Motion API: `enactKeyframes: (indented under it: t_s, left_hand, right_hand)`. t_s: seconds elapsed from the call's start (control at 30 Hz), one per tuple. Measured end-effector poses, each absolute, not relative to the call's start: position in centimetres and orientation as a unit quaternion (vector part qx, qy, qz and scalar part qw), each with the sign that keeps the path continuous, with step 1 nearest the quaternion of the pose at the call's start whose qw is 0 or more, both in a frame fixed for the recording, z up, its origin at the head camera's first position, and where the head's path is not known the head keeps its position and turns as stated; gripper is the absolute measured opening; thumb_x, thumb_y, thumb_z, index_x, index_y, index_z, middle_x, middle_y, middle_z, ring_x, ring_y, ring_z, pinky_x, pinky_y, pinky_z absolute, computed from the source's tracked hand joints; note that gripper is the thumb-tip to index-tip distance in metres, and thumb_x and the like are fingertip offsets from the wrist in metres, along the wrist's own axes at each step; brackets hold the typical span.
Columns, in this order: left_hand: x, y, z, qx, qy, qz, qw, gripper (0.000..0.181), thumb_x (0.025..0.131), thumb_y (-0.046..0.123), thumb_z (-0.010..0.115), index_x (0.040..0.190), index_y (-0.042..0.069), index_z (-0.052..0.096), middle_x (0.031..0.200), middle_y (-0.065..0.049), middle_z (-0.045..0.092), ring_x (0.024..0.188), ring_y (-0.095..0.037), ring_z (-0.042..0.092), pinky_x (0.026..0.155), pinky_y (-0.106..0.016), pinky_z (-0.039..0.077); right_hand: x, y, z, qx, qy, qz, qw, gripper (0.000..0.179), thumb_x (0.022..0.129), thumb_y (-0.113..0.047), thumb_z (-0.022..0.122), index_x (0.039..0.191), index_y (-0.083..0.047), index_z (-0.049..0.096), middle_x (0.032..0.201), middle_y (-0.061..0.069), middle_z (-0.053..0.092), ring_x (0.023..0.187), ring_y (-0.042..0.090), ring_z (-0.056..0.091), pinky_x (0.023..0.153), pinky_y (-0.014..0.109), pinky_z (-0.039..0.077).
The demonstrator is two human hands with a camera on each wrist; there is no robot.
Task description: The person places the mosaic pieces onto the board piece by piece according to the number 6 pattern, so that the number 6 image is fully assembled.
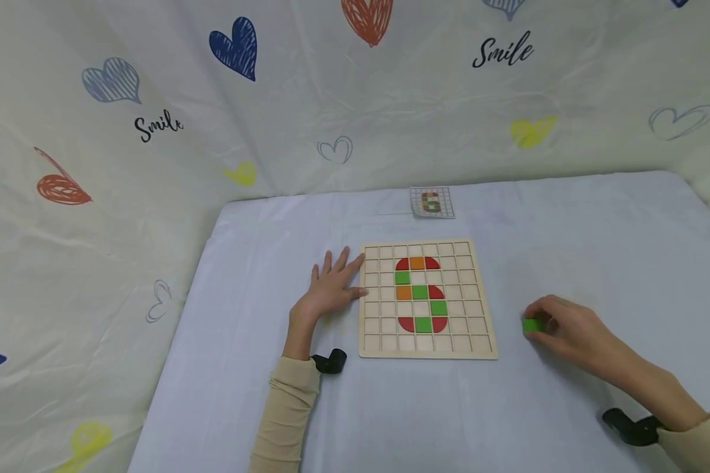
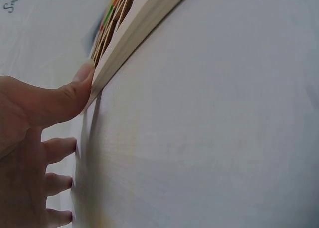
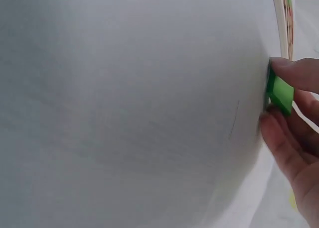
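A wooden grid board [image 1: 384,343] lies on the table, with red, orange and green pieces set in its cells in an S-like shape. My left hand [image 1: 329,289] is at the board's left side, fingers spread, with the thumb and index fingertip right at its edge. In the left wrist view the thumb [image 2: 75,93] presses against the wooden rim [image 2: 138,34]. To the right of the board, my right hand [image 1: 574,328] pinches a green square tile [image 1: 532,325] between thumb and fingers, close over the table. The right wrist view shows the tile [image 3: 283,94] standing out past the fingertips.
A small card [image 1: 432,202] printed with a similar coloured pattern on a grid lies behind the board near the table's back edge. White cloth covers the table [image 1: 260,263]. A curtain [image 1: 296,98] with hearts and lettering hangs behind it.
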State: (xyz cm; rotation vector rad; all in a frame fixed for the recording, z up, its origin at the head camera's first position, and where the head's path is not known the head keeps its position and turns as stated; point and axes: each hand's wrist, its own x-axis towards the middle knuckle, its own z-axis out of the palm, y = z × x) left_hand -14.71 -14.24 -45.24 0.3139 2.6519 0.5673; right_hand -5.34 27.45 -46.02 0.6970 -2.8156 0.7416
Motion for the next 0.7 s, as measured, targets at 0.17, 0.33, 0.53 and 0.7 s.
enactKeyframes:
  t_s: [0.17,0.33,0.53,0.7]
  left_hand:
    - [-14.7,-14.2,-45.2,0.113,0.952,0.2,0.203,0.077,0.101,0.044,0.063,0.165,0.027,0.025,0.175,-0.006,0.004,0.159,-0.039,-0.01,0.125,-0.065,-0.002]
    - [-14.7,-14.2,-45.2,0.112,0.952,0.2,0.202,0.077,0.101,0.044,0.063,0.165,0.027,0.025,0.175,-0.006,0.004,0.16,-0.039,-0.01,0.125,-0.065,-0.002]
    - [-14.6,-14.3,-45.3,0.112,0.952,0.2,0.201,0.077,0.101,0.044,0.063,0.165,0.027,0.025,0.175,-0.006,0.005,0.16,-0.039,-0.009,0.125,-0.065,-0.002]
    - [-14.6,-14.2,-45.3,0.113,0.952,0.202,0.199,0.077,0.101,0.045,0.063,0.165,0.027,0.025,0.175,-0.006,0.005,0.16,-0.039,-0.009,0.125,-0.065,-0.002]
  right_hand:
    - [-5.4,27.2,-46.0,0.256,-0.924,0.276,0.075,0.047,0.061,0.012,0.09,0.101,-0.006,0.072,0.093,0.0,0.073,0.073,0.001,0.06,0.062,0.013,0.051]
    - [-5.3,27.0,-45.7,0.259,-0.92,0.287,0.066,0.046,0.062,0.011,0.09,0.101,-0.009,0.075,0.093,-0.002,0.073,0.078,-0.005,0.06,0.064,0.01,0.052]
    - [-5.2,26.9,-45.2,0.243,-0.919,0.308,0.043,0.049,0.065,0.013,0.088,0.109,-0.005,0.075,0.1,0.002,0.076,0.086,-0.006,0.064,0.07,0.008,0.052]
    - [-5.4,26.5,-44.8,0.22,-0.911,0.349,0.007,0.047,0.071,0.013,0.085,0.114,-0.003,0.074,0.11,0.009,0.076,0.097,-0.011,0.063,0.076,0.009,0.054]
